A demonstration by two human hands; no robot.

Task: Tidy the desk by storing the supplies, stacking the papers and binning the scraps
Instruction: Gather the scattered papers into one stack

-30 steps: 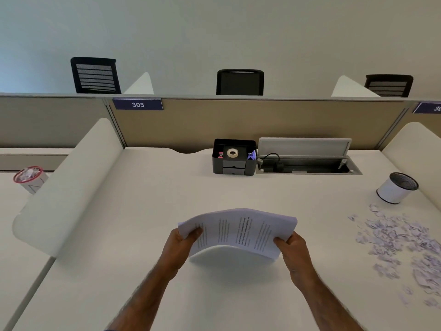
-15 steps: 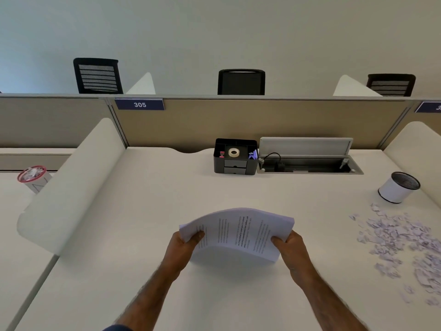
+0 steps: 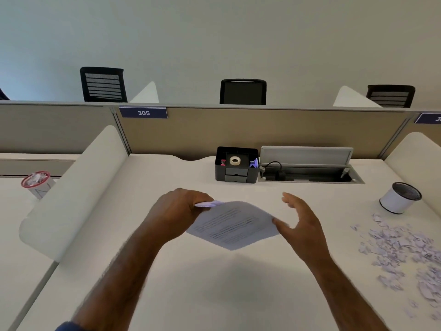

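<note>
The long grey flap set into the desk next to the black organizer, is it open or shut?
Open. The grey flap stands raised at the back of its recess, so the trough beneath shows, with a black cable and plug inside, beside the black organizer.

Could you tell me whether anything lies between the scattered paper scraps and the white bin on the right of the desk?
Nothing visible does. The pale torn paper scraps lie just in front of the white cylindrical bin with the dark mesh rim, with only bare white desk between them.
</note>
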